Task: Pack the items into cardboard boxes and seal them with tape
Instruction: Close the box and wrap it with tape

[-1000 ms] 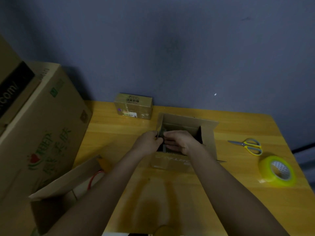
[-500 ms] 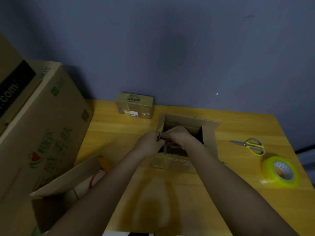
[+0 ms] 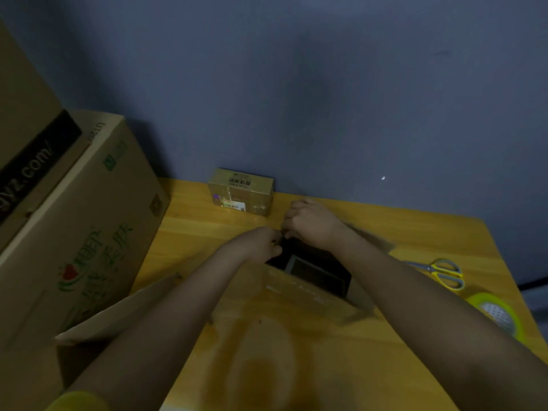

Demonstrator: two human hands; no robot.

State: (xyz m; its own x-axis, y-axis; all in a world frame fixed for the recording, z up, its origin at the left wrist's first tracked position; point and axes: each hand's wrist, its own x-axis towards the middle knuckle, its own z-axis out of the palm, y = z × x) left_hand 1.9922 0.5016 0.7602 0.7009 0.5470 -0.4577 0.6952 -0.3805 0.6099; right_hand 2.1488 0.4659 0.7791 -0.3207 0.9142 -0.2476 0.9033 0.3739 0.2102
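A flat blue-grey wall (image 3: 326,84) fills the upper part of the head view, matte and dim, with a small white speck (image 3: 383,178) low on its right side and a faint dark scuff near the upper right. A soft shadow darkens the wall towards the left corner. Against the wall stands a yellow-orange wooden counter (image 3: 207,221), its grain running sideways and its far edge touching the wall. The light is low and even, and the near part of the counter carries a dull, blurred shadow. Past the counter's right edge a dark strip shows.
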